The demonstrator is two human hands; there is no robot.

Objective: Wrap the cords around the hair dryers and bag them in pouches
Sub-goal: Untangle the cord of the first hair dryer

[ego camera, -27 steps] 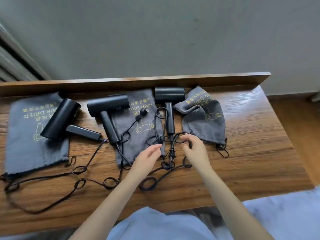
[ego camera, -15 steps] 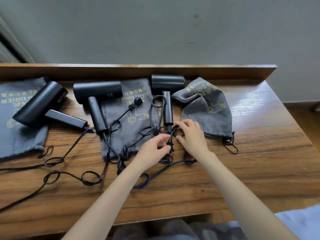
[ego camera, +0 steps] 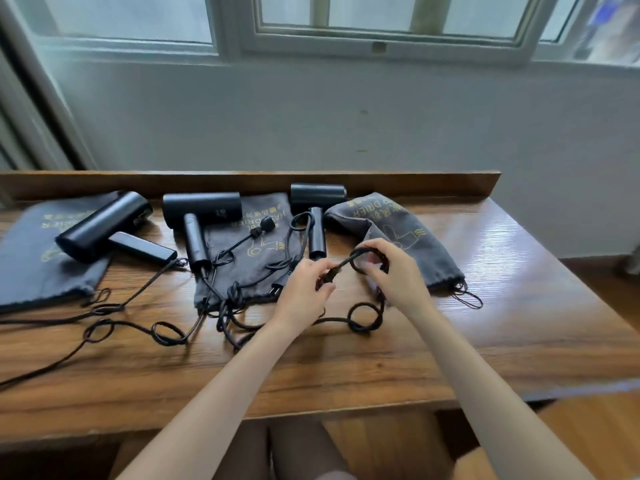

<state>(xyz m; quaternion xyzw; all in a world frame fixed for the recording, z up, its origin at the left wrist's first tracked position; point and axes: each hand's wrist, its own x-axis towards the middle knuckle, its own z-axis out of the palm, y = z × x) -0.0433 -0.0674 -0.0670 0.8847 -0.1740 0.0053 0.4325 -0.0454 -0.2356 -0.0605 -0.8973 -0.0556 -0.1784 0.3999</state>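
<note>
Black cord (ego camera: 346, 263) arches between both hands, just in front of the right hair dryer (ego camera: 318, 197). The dryer's handle points toward the person and its barrel lies crosswise. The left hand (ego camera: 304, 289) pinches the cord, and the right hand (ego camera: 398, 271) curls round its loop. A grey pouch (ego camera: 415, 237) lies right of that dryer.
</note>
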